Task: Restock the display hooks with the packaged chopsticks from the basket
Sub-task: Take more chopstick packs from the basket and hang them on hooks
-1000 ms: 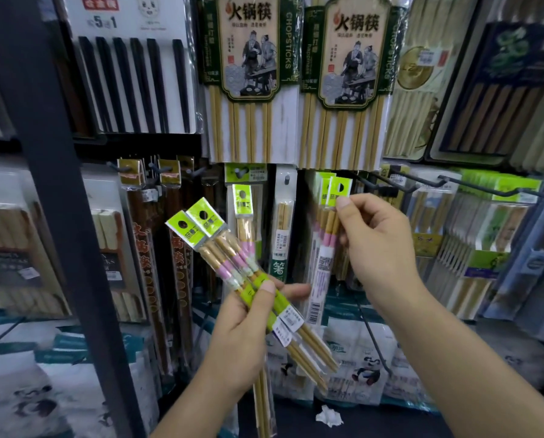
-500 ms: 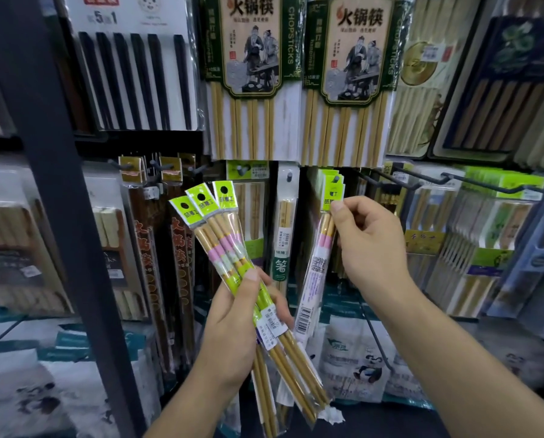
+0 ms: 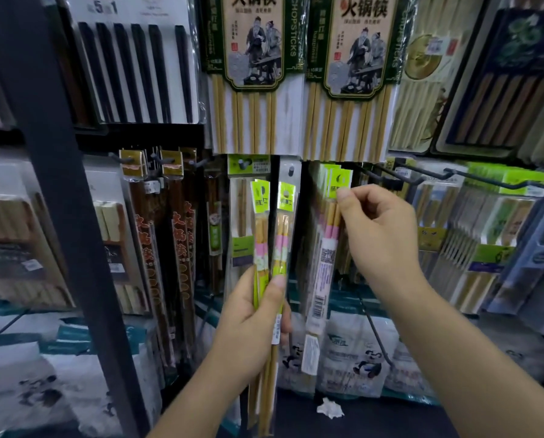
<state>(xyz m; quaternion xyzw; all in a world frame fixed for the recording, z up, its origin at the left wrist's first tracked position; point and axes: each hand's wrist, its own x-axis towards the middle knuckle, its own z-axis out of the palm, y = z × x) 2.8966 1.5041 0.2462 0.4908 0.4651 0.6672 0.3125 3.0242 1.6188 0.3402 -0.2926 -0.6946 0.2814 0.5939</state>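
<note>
Gathering what was a fan half a second ago, my left hand (image 3: 251, 314) now grips its chopstick packs (image 3: 280, 235) upright and close together, thumb pressed across their fronts and fingers wrapped behind; before, they splayed up toward the left. My right hand (image 3: 381, 235) has risen with the single pack (image 3: 327, 257), thumb and forefinger pinching it just under its green header, the other fingers curled. The header sits against the hung packs (image 3: 333, 178) of the same kind in the middle row. The bottom edge of the big hotpot packs (image 3: 251, 74) hangs just above those headers, so there is little room overhead. Bare hooks (image 3: 498, 181) jut out just to the right of my right hand, and the dark post (image 3: 58, 184) stands well apart on the left. The hook under the green headers is hidden, so I cannot tell whether my pack is threaded on it. I count two headers in my left hand and cannot tell if another lies behind. Motion blur smears the small print. Below, panda bags (image 3: 359, 358) and a crumpled paper (image 3: 330, 407) show.
</note>
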